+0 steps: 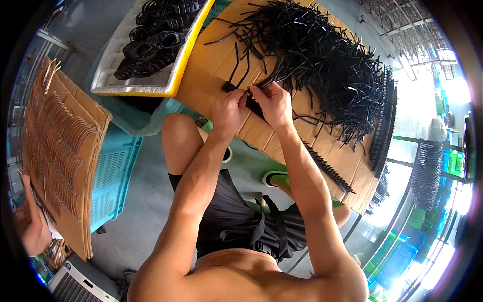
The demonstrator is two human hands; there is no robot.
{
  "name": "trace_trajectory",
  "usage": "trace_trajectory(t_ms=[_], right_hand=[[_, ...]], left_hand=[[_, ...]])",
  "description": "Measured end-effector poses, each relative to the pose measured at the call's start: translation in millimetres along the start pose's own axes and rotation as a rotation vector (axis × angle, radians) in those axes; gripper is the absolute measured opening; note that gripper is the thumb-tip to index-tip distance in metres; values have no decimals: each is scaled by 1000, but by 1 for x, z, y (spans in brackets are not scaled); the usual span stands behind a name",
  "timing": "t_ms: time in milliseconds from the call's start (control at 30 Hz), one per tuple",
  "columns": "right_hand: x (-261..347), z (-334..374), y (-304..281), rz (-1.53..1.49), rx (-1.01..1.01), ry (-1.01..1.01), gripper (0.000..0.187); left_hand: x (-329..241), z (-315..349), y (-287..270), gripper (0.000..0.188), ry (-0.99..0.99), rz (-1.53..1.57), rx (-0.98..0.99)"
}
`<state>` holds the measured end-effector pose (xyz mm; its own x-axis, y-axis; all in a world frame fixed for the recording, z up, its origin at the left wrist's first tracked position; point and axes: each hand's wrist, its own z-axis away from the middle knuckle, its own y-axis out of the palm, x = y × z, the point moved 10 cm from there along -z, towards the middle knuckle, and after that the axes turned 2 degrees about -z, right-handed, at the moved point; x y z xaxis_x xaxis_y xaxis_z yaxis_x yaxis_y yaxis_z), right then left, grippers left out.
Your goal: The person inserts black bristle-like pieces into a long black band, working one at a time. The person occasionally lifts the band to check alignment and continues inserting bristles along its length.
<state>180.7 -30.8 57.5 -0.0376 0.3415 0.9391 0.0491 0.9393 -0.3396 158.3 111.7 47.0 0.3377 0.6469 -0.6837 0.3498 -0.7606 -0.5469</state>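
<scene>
The person's left hand (228, 111) and right hand (270, 104) met over a small black part (253, 106), pinching it together at the edge of a cardboard-covered table (211, 65). Just beyond lay a large heap of black plastic strips (322, 60) (loose and tangled). To the left stood a yellow-rimmed tray (187, 55) of black assembled pieces (156, 35), with stacked cardboard sheets (65, 151) nearer the floor.

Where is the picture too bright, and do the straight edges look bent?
Head view: strong glare washes out the right side beyond the wooden table; the table's edges and the yellow tray curve toward the dark round rim. The left hand and right hand, both on a black strip, are evenly lit and sharp.
</scene>
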Motion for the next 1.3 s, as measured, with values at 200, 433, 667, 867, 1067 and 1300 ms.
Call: trace_trajectory(t_ms=[200, 433, 667, 867, 1067, 1300], right_hand=[[18, 1, 10, 216, 41, -218, 22], [-11, 5, -14, -122, -51, 89, 18], [-10, 10, -21, -112, -66, 79, 18], [2, 10, -16, -36, -27, -10, 18], [0, 11, -19, 12, -28, 5, 18], [-7, 9, -19, -106, 13, 10, 17]], left_hand=[[5, -2, 3, 5, -31, 43, 48], [-6, 13, 5, 11, -102, 32, 37], [-16, 12, 13, 7, 30, -86, 40], [-20, 12, 12, 7, 20, -43, 70], [-22, 8, 10, 5, 73, -53, 50], [-22, 8, 12, 6, 75, -48, 68]])
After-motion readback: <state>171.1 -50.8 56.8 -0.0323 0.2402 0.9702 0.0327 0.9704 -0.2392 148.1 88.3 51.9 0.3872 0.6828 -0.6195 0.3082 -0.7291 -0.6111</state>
